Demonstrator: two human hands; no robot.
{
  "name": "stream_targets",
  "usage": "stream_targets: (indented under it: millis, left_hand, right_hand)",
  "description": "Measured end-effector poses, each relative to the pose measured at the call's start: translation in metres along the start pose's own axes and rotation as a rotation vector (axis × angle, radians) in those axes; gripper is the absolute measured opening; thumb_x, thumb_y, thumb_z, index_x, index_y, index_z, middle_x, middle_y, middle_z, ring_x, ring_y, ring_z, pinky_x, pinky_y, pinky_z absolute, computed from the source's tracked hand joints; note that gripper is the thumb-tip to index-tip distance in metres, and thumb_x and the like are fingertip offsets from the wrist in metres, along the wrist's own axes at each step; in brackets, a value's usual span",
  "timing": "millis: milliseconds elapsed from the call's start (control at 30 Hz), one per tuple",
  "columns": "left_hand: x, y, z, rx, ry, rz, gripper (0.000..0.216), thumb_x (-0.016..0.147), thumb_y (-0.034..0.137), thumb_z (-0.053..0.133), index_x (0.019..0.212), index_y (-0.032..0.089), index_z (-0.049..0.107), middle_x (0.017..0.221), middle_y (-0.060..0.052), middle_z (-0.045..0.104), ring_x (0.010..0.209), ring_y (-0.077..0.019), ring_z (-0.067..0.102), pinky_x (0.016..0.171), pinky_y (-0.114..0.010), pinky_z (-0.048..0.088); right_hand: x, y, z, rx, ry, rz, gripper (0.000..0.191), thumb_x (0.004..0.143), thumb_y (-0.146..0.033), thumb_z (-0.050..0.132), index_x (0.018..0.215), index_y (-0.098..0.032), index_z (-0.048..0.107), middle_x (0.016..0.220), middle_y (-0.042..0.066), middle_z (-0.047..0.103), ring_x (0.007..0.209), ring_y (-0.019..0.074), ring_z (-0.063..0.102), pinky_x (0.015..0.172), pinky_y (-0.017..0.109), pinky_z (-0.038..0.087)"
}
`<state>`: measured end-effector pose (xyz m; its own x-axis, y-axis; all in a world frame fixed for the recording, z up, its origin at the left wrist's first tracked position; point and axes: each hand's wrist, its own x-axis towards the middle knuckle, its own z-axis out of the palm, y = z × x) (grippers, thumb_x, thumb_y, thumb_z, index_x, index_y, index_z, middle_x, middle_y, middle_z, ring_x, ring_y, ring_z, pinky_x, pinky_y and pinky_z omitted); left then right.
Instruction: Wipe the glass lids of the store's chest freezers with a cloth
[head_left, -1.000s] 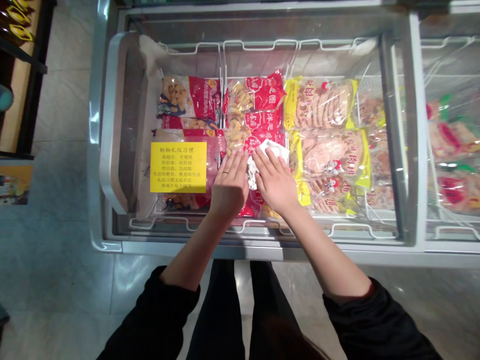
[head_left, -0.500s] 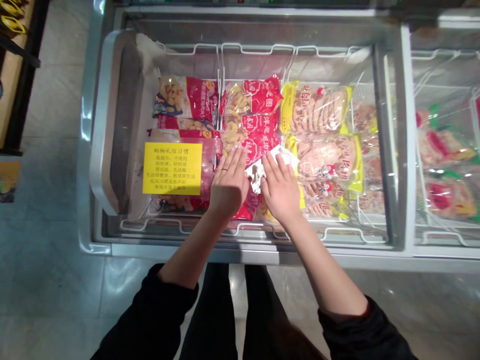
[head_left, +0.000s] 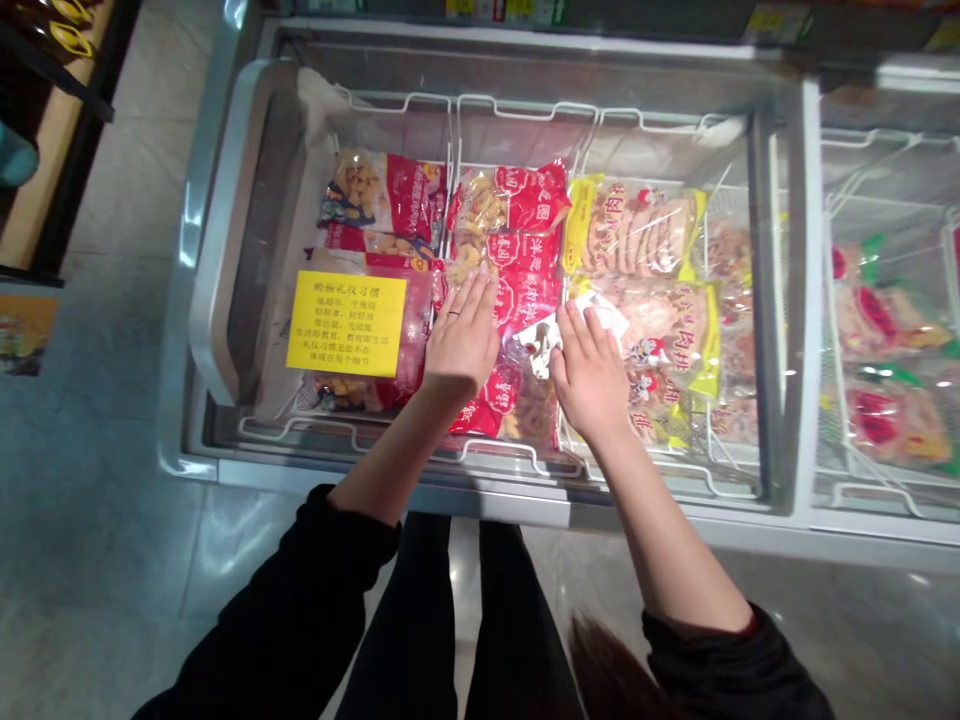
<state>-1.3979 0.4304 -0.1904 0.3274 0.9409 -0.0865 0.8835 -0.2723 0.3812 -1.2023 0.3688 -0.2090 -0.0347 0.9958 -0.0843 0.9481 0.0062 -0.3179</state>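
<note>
I stand over a chest freezer point(head_left: 225, 300) with a glass lid. My left hand point(head_left: 459, 335) lies flat on the glass, fingers stretched out, above red packs of frozen food point(head_left: 525, 265). My right hand point(head_left: 592, 375) presses a crumpled white cloth or paper towel point(head_left: 544, 335) against the glass, fingers extended over it. Yellow packs of meat patties point(head_left: 637, 230) lie under the glass to the right. A yellow notice with black text point(head_left: 346, 323) is stuck on the lid to the left of my left hand.
White wire baskets point(head_left: 525, 110) divide the freezer. A second lid section point(head_left: 885, 300) with more packs lies to the right. A dark shelf point(head_left: 45, 130) stands at the far left. Grey tiled floor point(head_left: 112, 550) surrounds my legs.
My right hand has slid the white cloth to the right across the glass, away from my left hand. My left hand has stayed flat in much the same place.
</note>
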Motion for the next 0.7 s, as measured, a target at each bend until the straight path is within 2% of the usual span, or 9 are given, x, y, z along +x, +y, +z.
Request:
stream_targets:
  millis: [100, 200, 300, 367, 500, 600, 700]
  left_hand:
    - [0.002, 0.005, -0.001, 0.012, 0.015, 0.007, 0.069, 0.101, 0.008, 0.038, 0.17, 0.01, 0.039, 0.179, -0.011, 0.038, 0.168, -0.027, 0.03, 0.14, -0.047, 0.024]
    - [0.0, 0.008, 0.001, 0.016, 0.038, 0.003, 0.068, 0.102, 0.008, 0.037, 0.17, 0.011, 0.039, 0.179, -0.012, 0.037, 0.168, -0.0258, 0.031, 0.14, -0.046, 0.024]
    - [-0.005, 0.008, 0.003, 0.022, 0.068, -0.024, 0.069, 0.103, 0.009, 0.037, 0.171, 0.012, 0.036, 0.179, -0.012, 0.036, 0.169, -0.0255, 0.029, 0.14, -0.047, 0.024]
    - [-0.009, 0.009, 0.003, 0.022, 0.082, -0.04, 0.069, 0.103, 0.01, 0.037, 0.172, 0.011, 0.035, 0.18, -0.012, 0.035, 0.169, -0.026, 0.027, 0.14, -0.047, 0.023]
    - [-0.019, 0.015, 0.005, -0.002, 0.087, -0.058, 0.068, 0.104, 0.011, 0.035, 0.172, 0.01, 0.035, 0.179, -0.013, 0.037, 0.169, -0.0267, 0.028, 0.14, -0.047, 0.024]
    - [-0.026, 0.023, 0.009, -0.031, 0.092, -0.068, 0.068, 0.103, 0.01, 0.035, 0.172, 0.012, 0.037, 0.178, -0.012, 0.04, 0.168, -0.0258, 0.031, 0.14, -0.046, 0.025]
    - [-0.036, 0.031, 0.017, -0.054, 0.111, -0.086, 0.068, 0.103, 0.009, 0.035, 0.171, 0.013, 0.039, 0.177, -0.011, 0.042, 0.167, -0.0245, 0.032, 0.14, -0.044, 0.024]
  right_hand:
    - [-0.009, -0.015, 0.006, 0.019, -0.019, -0.067, 0.066, 0.108, -0.032, 0.032, 0.174, -0.022, 0.036, 0.177, 0.004, 0.04, 0.167, 0.0306, 0.031, 0.135, 0.062, 0.03]
    - [0.015, -0.021, 0.009, 0.032, -0.066, -0.194, 0.065, 0.108, -0.033, 0.033, 0.173, -0.024, 0.038, 0.177, 0.002, 0.041, 0.167, 0.0282, 0.031, 0.137, 0.059, 0.028]
    - [0.048, -0.01, 0.006, 0.03, -0.097, -0.255, 0.065, 0.108, -0.035, 0.034, 0.171, -0.021, 0.041, 0.178, 0.002, 0.039, 0.167, 0.0271, 0.031, 0.138, 0.056, 0.026]
    - [0.056, 0.005, 0.002, 0.033, -0.07, -0.203, 0.067, 0.107, -0.036, 0.034, 0.172, -0.018, 0.04, 0.179, 0.004, 0.037, 0.167, 0.0276, 0.031, 0.138, 0.056, 0.026]
    - [0.026, 0.017, 0.002, 0.048, 0.039, -0.033, 0.068, 0.106, -0.033, 0.034, 0.172, -0.017, 0.039, 0.178, 0.007, 0.04, 0.167, 0.0289, 0.032, 0.136, 0.059, 0.027]
    - [-0.003, 0.002, 0.008, 0.031, 0.045, 0.027, 0.067, 0.105, -0.03, 0.033, 0.17, -0.012, 0.042, 0.178, 0.009, 0.038, 0.167, 0.0306, 0.031, 0.137, 0.059, 0.026]
    - [-0.002, -0.015, 0.011, 0.018, 0.028, -0.015, 0.067, 0.106, -0.03, 0.033, 0.169, -0.014, 0.043, 0.178, 0.008, 0.039, 0.167, 0.0293, 0.032, 0.138, 0.056, 0.025]
